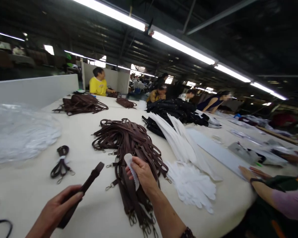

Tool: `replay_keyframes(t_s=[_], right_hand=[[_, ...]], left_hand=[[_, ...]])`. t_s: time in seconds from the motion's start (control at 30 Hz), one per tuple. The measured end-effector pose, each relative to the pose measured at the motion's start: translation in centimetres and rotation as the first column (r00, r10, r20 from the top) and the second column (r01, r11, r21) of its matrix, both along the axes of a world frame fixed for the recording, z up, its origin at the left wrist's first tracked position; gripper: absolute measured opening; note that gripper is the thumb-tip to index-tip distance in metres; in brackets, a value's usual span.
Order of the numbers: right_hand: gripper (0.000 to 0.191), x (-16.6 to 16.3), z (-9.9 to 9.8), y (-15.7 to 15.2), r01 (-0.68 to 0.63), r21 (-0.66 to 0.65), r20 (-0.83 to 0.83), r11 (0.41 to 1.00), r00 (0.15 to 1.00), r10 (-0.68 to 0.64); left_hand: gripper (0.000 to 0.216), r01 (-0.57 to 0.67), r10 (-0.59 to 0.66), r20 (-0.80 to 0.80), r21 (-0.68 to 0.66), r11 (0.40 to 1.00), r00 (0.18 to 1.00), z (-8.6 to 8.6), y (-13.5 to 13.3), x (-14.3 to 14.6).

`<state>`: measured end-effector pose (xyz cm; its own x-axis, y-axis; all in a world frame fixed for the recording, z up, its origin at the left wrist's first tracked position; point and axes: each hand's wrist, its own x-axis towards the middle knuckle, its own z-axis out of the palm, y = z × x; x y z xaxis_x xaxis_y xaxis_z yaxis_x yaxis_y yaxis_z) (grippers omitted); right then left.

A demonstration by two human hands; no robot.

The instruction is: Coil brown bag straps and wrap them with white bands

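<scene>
At the bottom left of the frame the left hand (56, 209) is closed around a flat dark brown leather strap (85, 188), whose free end rises up and to the right above the cream table top (27, 188). At bottom centre the right hand (142, 172) pinches a small white wavy-edged paper strip (132, 168) between thumb and fingers, directly over the near end of a large heap of brown straps with metal clips (129, 148). Bare table lies between the two hands and to the left of the heap, broken only by a small bundled brown strap with clips (61, 164) at middle left and a thin black loop (5, 224) cut off by the lower left corner. Just right of the heap, a fan of white paper pieces (191, 181) spreads toward the table's curved right edge. There another person's hand (248, 172) lies flat, the forearm in a pink sleeve. At far left a blurred pile of clear plastic bags (17, 132) fills the table. Further back sit a second pile of brown straps (80, 104) at upper left and a heap of black bags (173, 110) at upper centre. Beyond them, a person in a yellow shirt (98, 85) and other seated workers are too small to make out.
</scene>
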<state>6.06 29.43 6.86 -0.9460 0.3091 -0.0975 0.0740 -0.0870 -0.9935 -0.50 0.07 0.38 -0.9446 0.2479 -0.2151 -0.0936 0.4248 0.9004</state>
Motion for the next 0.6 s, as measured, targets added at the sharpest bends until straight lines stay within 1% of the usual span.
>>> replay_keyframes(t_s=[0.07,0.13,0.2,0.27,0.37,0.4,0.43,0.5,0.53,0.6], right_hand=[[0.045,-1.5,-1.4,-2.3,-0.062,-0.039,0.002,0.997,0.998,0.062],[0.046,-2.7,-2.8,-4.2,-0.100,-0.070,0.008,0.993,0.995,0.100],[0.040,-3.5,-3.9,-6.0,-0.120,-0.109,0.025,0.987,0.992,0.123],[0.034,-3.8,-4.6,-7.7,-0.155,-0.146,0.030,0.977,0.987,0.161],[0.028,-3.7,-4.7,-9.9,-0.219,-0.163,-0.006,0.962,0.975,0.221],[0.026,-3.6,-4.6,-10.4,-0.235,-0.159,-0.019,0.959,0.972,0.235],[0.023,-3.4,-4.6,-10.9,-0.250,-0.154,-0.029,0.956,0.968,0.248],[0.020,-3.1,-4.6,-11.3,-0.284,-0.160,-0.030,0.945,0.959,0.283],[0.021,-2.9,-4.8,-11.4,-0.306,-0.172,-0.020,0.936,0.951,0.307],[0.028,-2.5,-5.6,-11.4,-0.339,-0.207,0.037,0.918,0.935,0.353]], left_hand=[[0.051,0.019,-0.026,0.056,0.129,0.991,0.998,1.1,0.2,-0.5],[0.050,0.061,-0.076,0.060,0.225,0.973,0.995,2.4,0.5,-0.5],[0.049,0.099,-0.119,0.043,0.326,0.940,0.992,3.4,0.9,-0.1],[0.057,0.110,-0.134,0.030,0.415,0.903,0.991,3.7,1.2,0.3],[0.082,0.069,-0.116,0.069,0.481,0.874,0.991,2.9,1.3,0.3],[0.084,0.061,-0.122,0.092,0.494,0.867,0.988,2.5,1.2,0.3],[0.081,0.057,-0.134,0.117,0.501,0.864,0.984,2.0,1.0,0.2],[0.065,0.051,-0.146,0.163,0.478,0.877,0.976,1.2,0.5,0.1],[0.058,0.047,-0.142,0.180,0.449,0.892,0.973,0.8,0.2,0.1],[0.049,0.044,-0.112,0.179,0.348,0.936,0.977,0.0,-0.6,0.0]])
